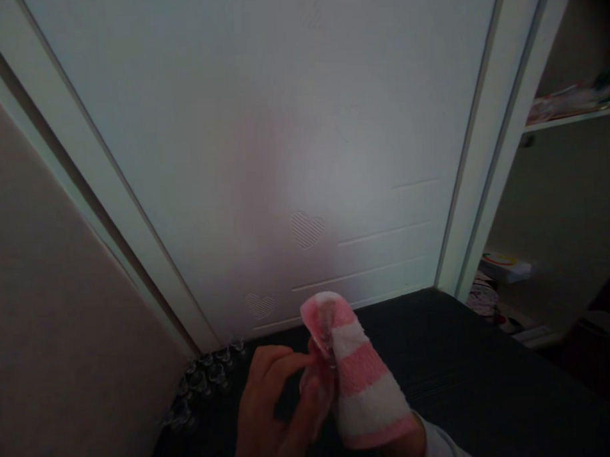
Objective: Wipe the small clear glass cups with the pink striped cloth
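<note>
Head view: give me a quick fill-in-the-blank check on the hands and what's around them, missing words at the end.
1. The right hand is mostly covered by a striped cloth, coloured pink and ____.
2. Small clear items stand toward the picture's ____ side on the dark surface.
3. The lined shapes on the pale panel are ____.

Missing words: white; left; hearts.

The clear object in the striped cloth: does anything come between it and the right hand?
Yes: the pink-and-white striped cloth covers most of the right hand and folds around the clear object, seemingly lying between them.
</note>
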{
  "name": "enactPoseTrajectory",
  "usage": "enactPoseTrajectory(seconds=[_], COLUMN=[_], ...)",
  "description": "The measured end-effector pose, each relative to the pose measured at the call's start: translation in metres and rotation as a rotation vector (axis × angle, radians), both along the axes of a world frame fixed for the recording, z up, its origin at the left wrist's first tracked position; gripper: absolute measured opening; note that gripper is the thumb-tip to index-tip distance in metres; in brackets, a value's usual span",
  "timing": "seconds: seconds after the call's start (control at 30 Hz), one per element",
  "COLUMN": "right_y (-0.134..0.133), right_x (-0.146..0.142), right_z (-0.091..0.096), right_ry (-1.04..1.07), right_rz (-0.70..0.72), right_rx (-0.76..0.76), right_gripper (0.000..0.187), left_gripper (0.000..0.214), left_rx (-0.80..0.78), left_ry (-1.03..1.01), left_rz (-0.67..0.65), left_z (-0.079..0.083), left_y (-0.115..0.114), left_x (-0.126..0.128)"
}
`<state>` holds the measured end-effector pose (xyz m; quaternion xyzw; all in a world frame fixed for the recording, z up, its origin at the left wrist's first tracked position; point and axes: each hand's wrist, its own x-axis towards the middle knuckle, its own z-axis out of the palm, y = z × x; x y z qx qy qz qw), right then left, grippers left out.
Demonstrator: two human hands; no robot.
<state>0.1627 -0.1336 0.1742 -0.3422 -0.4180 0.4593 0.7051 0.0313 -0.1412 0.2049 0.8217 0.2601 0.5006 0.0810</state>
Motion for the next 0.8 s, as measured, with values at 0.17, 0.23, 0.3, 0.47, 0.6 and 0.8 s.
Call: enactPoseTrajectory(seconds=[0.17,0.23,0.3,0.47,0.6,0.8], right_y=[-0.002,-0.005,-0.009,-0.021,-0.024,-0.016], right_x=[-0.004,-0.006,-0.005,0.002,0.008,0.011], right_z=[0.003,0.008,0.016,0.039,0.039,0.019], right_ry=[0.013,0.019,0.019,0.001,0.003,0.029], right_rz=[0.084,0.094,0.112,0.224,0.226,0.152], right_rx=[-0.023,-0.02,-0.022,-0.029,-0.024,-0.024], right_gripper=[0.027,0.037,0.043,0.053,0.056,0.051], left_gripper=[0.017,0.019,0.021,0.018,0.014,0.016], left_rx=[-0.027,-0.013,0.02,0.144,0.191,0.156], left_ry=[-0.036,-0.009,0.01,0.067,0.133,0.191], left_rz=[0.15,0.158,0.166,0.148,0.099,-0.01], left_z=[0.0,0.0,0.0,0.004,0.011,0.016], left_y=[0.002,0.003,0.003,-0.001,-0.003,-0.002], left_x=[-0.01,-0.011,-0.012,-0.014,-0.014,-0.013])
